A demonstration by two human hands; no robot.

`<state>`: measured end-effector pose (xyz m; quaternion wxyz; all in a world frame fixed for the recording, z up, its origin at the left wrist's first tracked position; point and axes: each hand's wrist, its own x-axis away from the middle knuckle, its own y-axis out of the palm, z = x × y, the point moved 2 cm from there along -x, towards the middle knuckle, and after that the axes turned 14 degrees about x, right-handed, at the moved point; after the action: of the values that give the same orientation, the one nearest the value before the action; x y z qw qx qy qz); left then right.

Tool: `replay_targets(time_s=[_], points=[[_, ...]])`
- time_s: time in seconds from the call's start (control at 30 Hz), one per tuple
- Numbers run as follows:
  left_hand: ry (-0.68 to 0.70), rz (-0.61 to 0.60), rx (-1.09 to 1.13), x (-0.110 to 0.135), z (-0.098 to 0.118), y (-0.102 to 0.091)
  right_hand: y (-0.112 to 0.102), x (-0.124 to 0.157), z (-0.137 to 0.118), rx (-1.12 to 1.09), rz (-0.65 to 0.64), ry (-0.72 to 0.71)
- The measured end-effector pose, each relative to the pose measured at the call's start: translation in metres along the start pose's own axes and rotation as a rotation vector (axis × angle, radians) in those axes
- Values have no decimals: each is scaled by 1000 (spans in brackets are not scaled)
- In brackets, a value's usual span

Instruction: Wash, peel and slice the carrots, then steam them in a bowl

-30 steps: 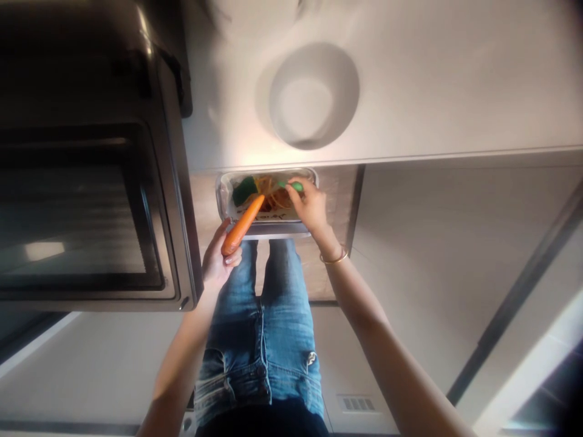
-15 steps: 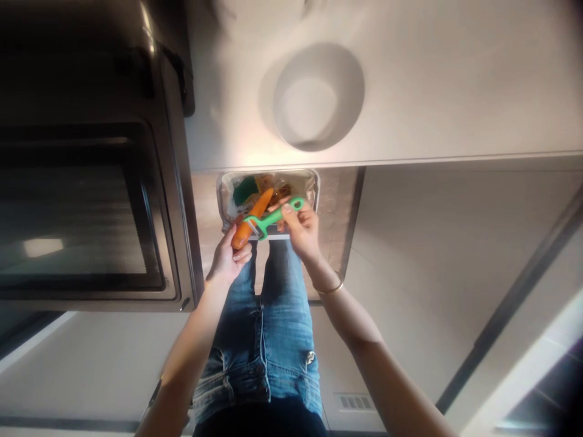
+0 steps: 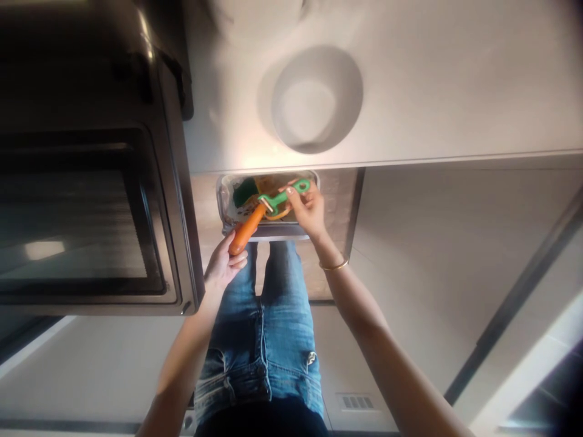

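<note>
Left grip (image 3: pixel 223 267): I see it closed round the carrot (image 3: pixel 245 232), at its thick end.
Right grip (image 3: pixel 310 211): closed on the green peeler (image 3: pixel 285 195), blade at the carrot's tip, over the tray (image 3: pixel 273 230).

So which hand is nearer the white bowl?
Right. The right hand, holding the peeler, is just below the bowl; the left hand, gripping the carrot, sits lower left.

A: Where could a hand pass?
B: On the counter (image 3: pixel 455 79), right of the bowl (image 3: pixel 316 100), the top is open to the right edge.
A: And left?
B: The microwave (image 3: pixel 91 182) blocks it, its corner just beside the left hand (image 3: pixel 223 267).
A: Over the container (image 3: pixel 221 206)?
B: Crowded: carrot (image 3: pixel 246 229) and peeler (image 3: pixel 282 195) cross it, the right hand (image 3: pixel 310 211) covers its right end, jeans (image 3: pixel 273 340) close the near side. Right of the right arm the space is open.
</note>
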<state>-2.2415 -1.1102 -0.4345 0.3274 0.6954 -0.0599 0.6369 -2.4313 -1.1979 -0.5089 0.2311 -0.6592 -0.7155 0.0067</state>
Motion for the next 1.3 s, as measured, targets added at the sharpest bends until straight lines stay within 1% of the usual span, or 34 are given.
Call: replay_targets(time_s=[0.07,0.13,0.2,0.23,0.27,0.3,0.37,0.4,0.43,0.47,0.53,0.6,0.63,0.7,0.77,0.83,0.9,0.97,1.03,1.07,1.13,1.2,1.3], points=[[11,4,3,1,3,-2,-7,-8,10,196,28,-95],[21,-1,19,2,5,-3,-11,-9,14,371,-12,-212],[28,-16,33,2,7,-3,-13,-4,12,469,-61,-299],[26,-22,35,2,7,-2,-15,1,9,486,-54,-316],[20,-27,36,2,7,-2,-16,6,5,483,-18,-311],[11,-32,35,2,7,-1,-17,12,0,456,45,-285],[-12,-40,34,1,7,-1,-19,24,-10,318,205,-186],[-24,-43,35,0,6,-1,-19,29,-15,218,260,-128],[-34,-45,35,-1,5,-2,-17,33,-20,111,277,-75],[-37,-47,35,-1,3,-3,-15,36,-25,8,254,-31],[-24,-62,29,-2,1,-5,-7,39,-32,-147,115,25],[5,-88,3,-1,0,-5,-2,39,-35,-218,-22,68],[19,-102,-18,0,0,-5,-1,37,-35,-229,-53,91],[45,-122,-68,2,0,-5,-4,32,-29,-220,-30,139],[77,-119,-110,3,2,-6,-10,25,-19,-187,58,179],[96,-103,-129,3,3,-8,-18,18,-6,-116,172,188],[101,-89,-124,1,3,-10,-24,16,3,-10,272,161],[117,-92,-105,-1,1,-11,-26,17,6,94,303,115],[153,-109,-93,-3,-2,-10,-24,22,3,130,264,93],[175,-119,-91,-4,-4,-8,-23,26,0,107,241,102],[227,-138,-105,-5,-10,-3,-17,33,-8,-15,193,161],[302,-149,-141,-5,-17,3,-9,41,-17,-191,125,245],[458,-159,-281,-3,-29,9,5,55,-29,-391,-40,327]])
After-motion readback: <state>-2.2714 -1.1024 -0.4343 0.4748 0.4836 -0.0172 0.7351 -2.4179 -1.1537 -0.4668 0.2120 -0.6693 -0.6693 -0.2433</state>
